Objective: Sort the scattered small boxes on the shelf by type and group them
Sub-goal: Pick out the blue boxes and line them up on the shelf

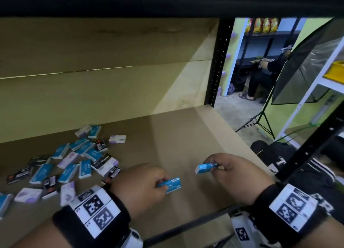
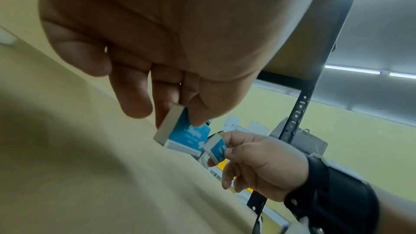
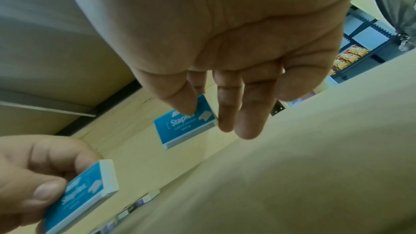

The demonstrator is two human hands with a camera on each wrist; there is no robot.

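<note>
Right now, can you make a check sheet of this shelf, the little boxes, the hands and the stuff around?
Surface: brown cardboard-lined shelf, bare on its right part.
Job's things: scattered pile of blue, purple-and-white and black small boxes on the shelf's left part; not yet grouped.
Clutter: nothing seen besides the boxes.
Hands: left hand pinches a blue staples box; right hand pinches a second blue staples box, both held above the bare part.
Cables: nothing seen.
Surroundings: black shelf post; light stand with umbrella; another person at a far shelf; snack bags on top.
</note>
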